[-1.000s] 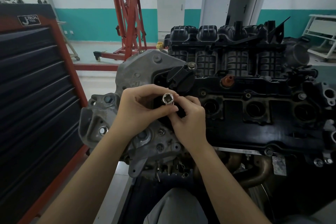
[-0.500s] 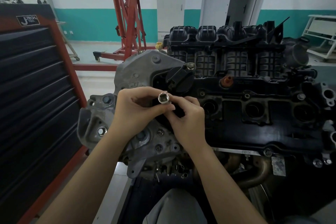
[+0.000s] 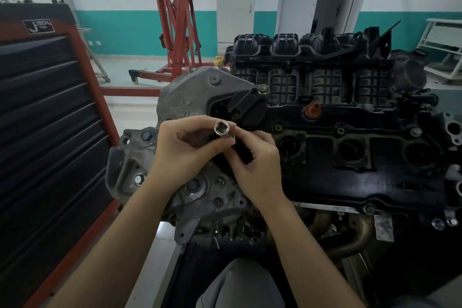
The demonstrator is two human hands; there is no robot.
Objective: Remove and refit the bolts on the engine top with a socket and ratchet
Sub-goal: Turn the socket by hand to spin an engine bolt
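Both hands meet just above the near left end of the engine (image 3: 350,172): the left hand (image 3: 185,152) curls round the socket (image 3: 222,130), thumb and fingers on its barrel, while the right hand (image 3: 257,157) pinches its lower end; whether a ratchet sits there is hidden. The socket looks small, rigid, light steel, smooth and probably slippery, so it is best gripped round the barrel, as now. It is bright silver, a short cylinder with its open mouth tilted toward the camera. A bolt (image 3: 261,88) stands just beyond, on a black bracket.
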